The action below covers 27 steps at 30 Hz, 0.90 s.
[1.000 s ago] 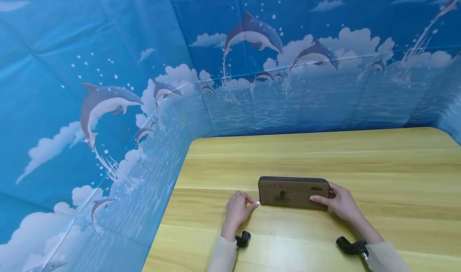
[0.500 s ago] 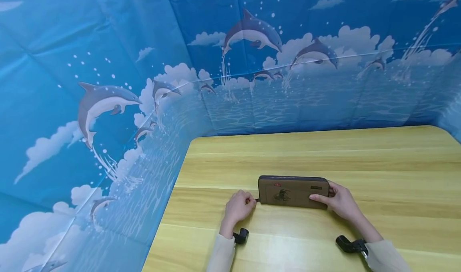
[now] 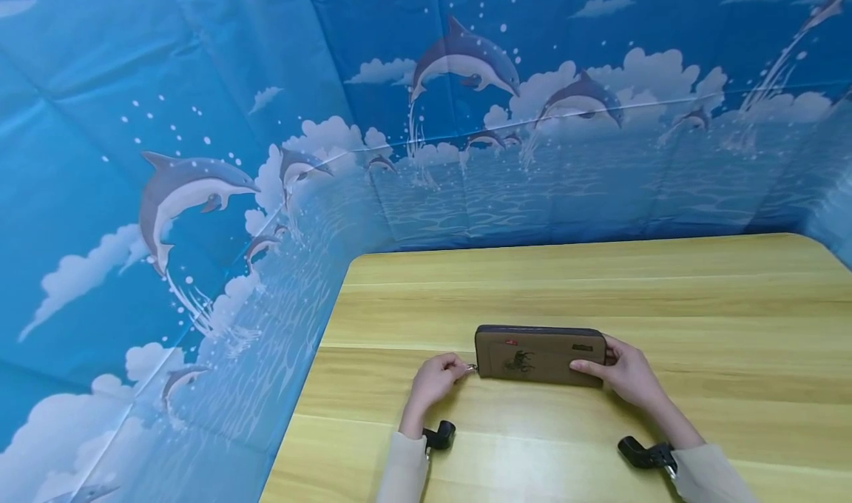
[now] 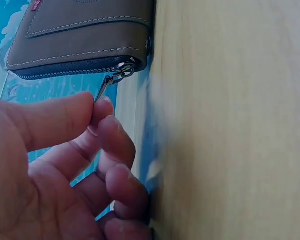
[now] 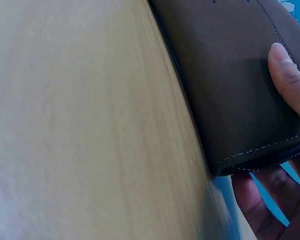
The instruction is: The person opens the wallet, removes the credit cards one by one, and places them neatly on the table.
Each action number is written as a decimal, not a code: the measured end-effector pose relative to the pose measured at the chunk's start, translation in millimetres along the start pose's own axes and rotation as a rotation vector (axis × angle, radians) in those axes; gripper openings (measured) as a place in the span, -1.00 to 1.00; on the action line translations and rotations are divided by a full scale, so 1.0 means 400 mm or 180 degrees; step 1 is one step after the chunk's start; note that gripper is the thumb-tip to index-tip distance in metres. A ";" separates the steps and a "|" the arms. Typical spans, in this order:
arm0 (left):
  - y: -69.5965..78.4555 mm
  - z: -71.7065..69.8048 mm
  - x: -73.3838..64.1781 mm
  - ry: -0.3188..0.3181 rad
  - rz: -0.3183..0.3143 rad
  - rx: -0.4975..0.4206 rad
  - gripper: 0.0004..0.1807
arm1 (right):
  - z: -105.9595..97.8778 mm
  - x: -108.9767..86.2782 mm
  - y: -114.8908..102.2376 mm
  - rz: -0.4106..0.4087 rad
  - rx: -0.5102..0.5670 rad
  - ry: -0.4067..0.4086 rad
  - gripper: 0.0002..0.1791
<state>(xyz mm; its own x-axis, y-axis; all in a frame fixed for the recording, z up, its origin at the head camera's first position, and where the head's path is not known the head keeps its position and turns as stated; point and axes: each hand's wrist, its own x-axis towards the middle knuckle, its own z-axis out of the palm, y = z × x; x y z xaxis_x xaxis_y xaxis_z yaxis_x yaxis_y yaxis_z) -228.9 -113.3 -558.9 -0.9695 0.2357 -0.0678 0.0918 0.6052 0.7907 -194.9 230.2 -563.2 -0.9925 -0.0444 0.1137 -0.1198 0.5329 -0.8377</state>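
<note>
From where I sit, the left hand [image 3: 434, 381] has thumb and forefinger closed in a pinch on the metal zip pull [image 4: 103, 86], with hardly any gap between the tips; its other fingers are bent loosely and hold nothing. My right hand [image 3: 627, 376] grips the far end of the brown wallet [image 3: 539, 356], thumb pressed on the front face and the fingers reaching round past the zipped end; how far they wrap behind I cannot tell. The wallet stands upright with a long edge down at the wooden surface [image 3: 599, 281], its dark horse print [image 3: 519, 362] and small red tag [image 3: 510, 342] facing me. In the head view it sits between the hands, toward half past two from the left and just past nine o'clock from the right. The zip pull sticks out from the wallet's end between eight and nine o'clock, bridging it to the left fingertips. In the left wrist view the wallet lies at twelve o'clock from the pinch; in the right wrist view the thumb comes in from three o'clock.
</note>
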 end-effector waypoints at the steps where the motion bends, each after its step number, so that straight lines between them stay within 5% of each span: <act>1: 0.000 0.000 0.001 0.0003 0.0009 -0.0045 -0.74 | 0.001 0.000 0.000 0.0000 -0.0007 0.0007 -0.48; 17: 0.010 0.001 0.007 0.0065 -0.0193 -0.0798 -0.77 | -0.001 -0.004 -0.005 -0.0032 -0.0106 0.0051 -0.49; 27: 0.012 -0.006 0.008 0.0034 -0.0227 -0.0887 -0.78 | -0.004 -0.002 -0.011 -0.0027 -0.0189 0.0057 -0.49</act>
<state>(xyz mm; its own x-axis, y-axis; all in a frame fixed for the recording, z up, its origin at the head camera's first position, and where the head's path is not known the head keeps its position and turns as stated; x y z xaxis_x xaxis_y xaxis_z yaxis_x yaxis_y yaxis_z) -231.9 -111.7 -553.8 -0.9737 0.1910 -0.1240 -0.0413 0.3872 0.9211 -193.4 229.4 -558.9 -0.9908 -0.0342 0.1307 -0.1261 0.5817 -0.8036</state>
